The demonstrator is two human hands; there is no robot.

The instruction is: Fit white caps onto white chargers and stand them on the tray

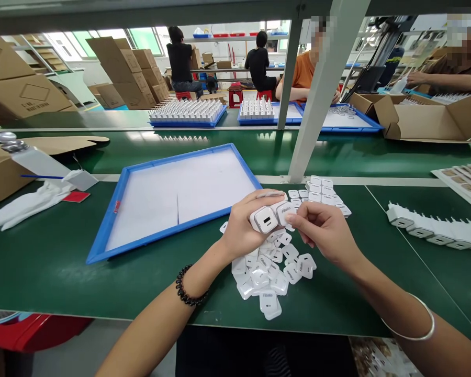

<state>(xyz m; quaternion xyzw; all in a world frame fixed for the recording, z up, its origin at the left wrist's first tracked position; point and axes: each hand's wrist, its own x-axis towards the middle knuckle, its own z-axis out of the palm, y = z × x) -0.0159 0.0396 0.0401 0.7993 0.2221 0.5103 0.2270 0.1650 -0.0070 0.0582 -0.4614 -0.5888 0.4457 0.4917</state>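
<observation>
My left hand (243,224) wraps around two white charger plugs (264,221), side by side, their flat ends facing me. One end shows a dark port slot. The other bears a small white face plate (284,211) with grey print. My right hand (329,230) pinches the edge of that plate between thumb and finger; whether the plate is fully seated I cannot tell. Below both hands lies a loose pile of white face plates (261,277). Behind my right hand, more plates (322,189) are laid out in neat stacks. The chargers' rear ends are hidden by my left hand.
A blue-rimmed tray (149,209) with a white base lies left of my hands. At right stands a row of white chargers (435,230). A white glove (35,204) lies far left. A slanted metal post (317,104) rises behind the stacks. Co-workers sit beyond filled trays (188,124).
</observation>
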